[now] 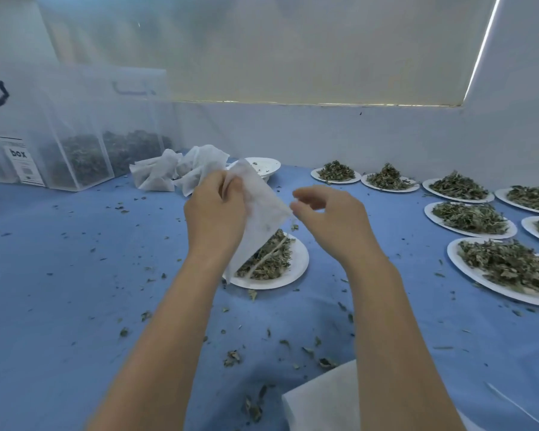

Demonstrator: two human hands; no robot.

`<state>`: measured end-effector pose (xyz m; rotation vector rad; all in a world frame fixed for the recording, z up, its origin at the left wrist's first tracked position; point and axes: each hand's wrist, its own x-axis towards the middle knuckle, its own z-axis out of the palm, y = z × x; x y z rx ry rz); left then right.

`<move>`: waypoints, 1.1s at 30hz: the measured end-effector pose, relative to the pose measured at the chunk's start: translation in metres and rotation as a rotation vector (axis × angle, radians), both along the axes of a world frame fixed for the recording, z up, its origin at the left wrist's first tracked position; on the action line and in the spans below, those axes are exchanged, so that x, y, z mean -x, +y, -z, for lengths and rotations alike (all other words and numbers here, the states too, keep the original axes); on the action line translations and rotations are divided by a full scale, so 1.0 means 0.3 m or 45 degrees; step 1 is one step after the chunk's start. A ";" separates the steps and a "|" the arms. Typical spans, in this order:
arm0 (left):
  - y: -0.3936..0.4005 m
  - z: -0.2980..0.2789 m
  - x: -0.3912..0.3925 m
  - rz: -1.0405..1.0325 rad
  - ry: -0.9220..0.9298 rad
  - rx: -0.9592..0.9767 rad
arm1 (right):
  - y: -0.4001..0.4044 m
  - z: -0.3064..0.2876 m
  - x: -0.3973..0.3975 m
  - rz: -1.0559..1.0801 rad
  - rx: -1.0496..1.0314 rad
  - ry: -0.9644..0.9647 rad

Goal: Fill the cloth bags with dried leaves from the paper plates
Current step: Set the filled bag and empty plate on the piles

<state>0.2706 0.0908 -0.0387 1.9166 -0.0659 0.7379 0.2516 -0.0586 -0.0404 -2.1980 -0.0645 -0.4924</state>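
Surface: a flat surface (59, 275) under smooth blue cloth, littered all over with small dark leaf crumbs.
Room: a pale wall (324, 132) rises right behind the surface; above it hangs a cream blind (293, 51), with a thin strip of light along its right edge.
Storage box: a frosted, translucent plastic storage box (75, 132) stands at the far left, dark leaves dimly visible inside, a white label reading "box" on its front.
Filled bags: a heap of crumpled white cloth bags (168, 172) lies just beside the box.
Empty plates: a short stack of round white plates (266, 166) sits behind the heap.
Near plate: a round paper plate (293, 269) under the hands carries curled, grey-green dried leaves (271, 259).
Right plates: 7 more plates of leaves (470, 216) lie in rows on the right, close together.
Held bag: a thin, soft, white cloth bag (259, 209) hangs tilted over the near plate.
Left hand: the left hand (215, 213) pinches the bag's upper edge.
Right hand: the right hand (327, 213) has curled fingers, its fingertips at the bag's right corner; whether they grip it I cannot tell.
Near edge: a flat white fabric sheet (321, 396) lies at the bottom.
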 end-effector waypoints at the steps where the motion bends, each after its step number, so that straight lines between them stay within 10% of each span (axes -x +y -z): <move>1: 0.000 0.002 -0.004 0.021 0.010 0.005 | 0.012 -0.015 0.011 -0.087 -0.121 -0.045; 14: 0.045 0.029 0.047 0.323 0.090 0.347 | 0.062 -0.044 0.024 -0.233 -0.237 -0.153; 33: 0.049 0.047 0.058 0.230 0.007 -0.154 | 0.062 -0.093 0.055 -0.281 -0.004 -0.031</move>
